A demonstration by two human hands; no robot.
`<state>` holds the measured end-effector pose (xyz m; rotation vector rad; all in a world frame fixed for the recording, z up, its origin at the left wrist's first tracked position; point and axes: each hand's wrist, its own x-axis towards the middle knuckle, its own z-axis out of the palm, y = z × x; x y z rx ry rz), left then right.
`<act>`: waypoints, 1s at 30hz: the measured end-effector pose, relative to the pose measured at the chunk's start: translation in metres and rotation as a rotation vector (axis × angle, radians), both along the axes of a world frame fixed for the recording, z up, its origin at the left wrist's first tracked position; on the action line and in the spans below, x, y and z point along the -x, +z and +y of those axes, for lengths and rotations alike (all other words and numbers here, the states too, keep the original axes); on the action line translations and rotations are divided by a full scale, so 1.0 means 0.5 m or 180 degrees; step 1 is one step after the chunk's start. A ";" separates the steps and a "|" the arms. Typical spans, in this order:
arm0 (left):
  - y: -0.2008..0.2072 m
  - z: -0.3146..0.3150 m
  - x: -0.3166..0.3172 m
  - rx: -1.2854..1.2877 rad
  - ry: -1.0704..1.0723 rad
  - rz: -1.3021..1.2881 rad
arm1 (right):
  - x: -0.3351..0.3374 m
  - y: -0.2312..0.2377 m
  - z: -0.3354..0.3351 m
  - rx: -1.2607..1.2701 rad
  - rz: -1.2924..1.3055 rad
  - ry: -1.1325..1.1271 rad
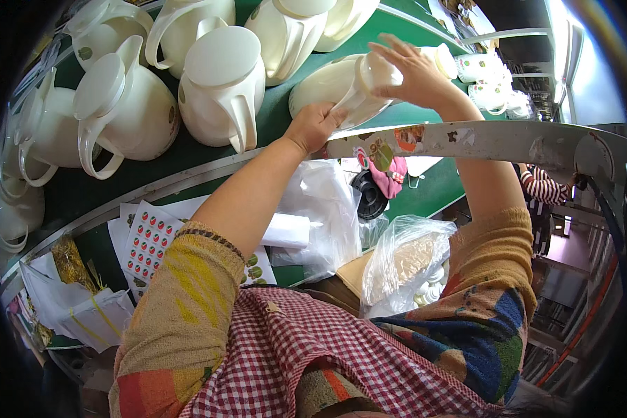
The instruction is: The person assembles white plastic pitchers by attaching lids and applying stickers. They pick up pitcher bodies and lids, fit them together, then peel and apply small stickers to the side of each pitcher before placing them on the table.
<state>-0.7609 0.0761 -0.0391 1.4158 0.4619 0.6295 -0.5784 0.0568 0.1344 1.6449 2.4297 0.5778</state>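
A cream-white lidded jug [322,79] lies tilted over on its side at the back of the bench, its top end pointing right. My left hand [315,127] is closed on the jug's near side, beside the handle. My right hand [416,78] is at the jug's top end with its fingers stretched apart; whether its palm touches the lid I cannot tell. Next to this jug, on the left, stands another white jug [219,76] with a round lid and its handle toward me.
More white jugs [129,104] crowd the left. A raised metal rail [481,139] crosses under my forearms. Nearer lie a sticker sheet [148,240], clear plastic bags [320,209], a black round part [369,195] and a bag-lined box [355,275]. A person in stripes [545,187] is at far right.
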 end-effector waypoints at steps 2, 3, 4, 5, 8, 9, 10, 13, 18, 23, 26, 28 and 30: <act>-0.007 0.005 0.004 -0.0003 0.0022 0.0085 | 0.030 0.002 0.002 0.0714 0.0512 -0.1145; -0.008 0.009 0.002 0.0029 0.0018 0.0079 | 0.056 0.012 0.007 0.1056 0.0761 -0.1750; -0.007 0.012 0.000 0.0061 0.0016 0.0073 | 0.077 0.017 0.027 0.1282 0.0664 -0.2700; -0.009 0.011 -0.005 0.0064 -0.0026 0.0073 | 0.055 0.012 0.020 0.0776 0.0402 -0.1850; -0.012 0.010 -0.010 0.0041 -0.0054 0.0082 | -0.020 -0.021 -0.003 0.0410 0.0968 0.0180; -0.006 0.012 -0.002 0.0006 0.0014 0.0123 | -0.011 -0.023 0.001 0.0595 0.0990 -0.0349; 0.000 0.009 0.001 -0.0027 0.0042 0.0139 | 0.012 -0.010 -0.006 0.0775 0.0984 -0.0919; 0.002 0.010 -0.002 0.0111 -0.0014 0.0037 | 0.041 -0.005 -0.008 0.0820 0.0981 -0.1641; 0.005 0.009 -0.001 0.0117 -0.0048 -0.0056 | -0.004 -0.028 -0.028 0.0497 0.0969 -0.0519; 0.003 0.008 0.001 0.0136 -0.0058 0.0056 | 0.071 -0.055 -0.030 0.0058 0.1202 -0.1871; 0.047 0.002 -0.005 0.0186 -0.0044 0.0268 | 0.082 -0.054 -0.046 -0.0224 0.0775 -0.1755; 0.114 -0.002 -0.008 0.0550 -0.0164 0.0485 | 0.057 -0.067 -0.062 -0.0483 0.0216 -0.0883; 0.117 0.002 -0.016 0.0787 -0.0172 0.0646 | -0.017 -0.133 -0.082 -0.1043 0.0439 -0.0435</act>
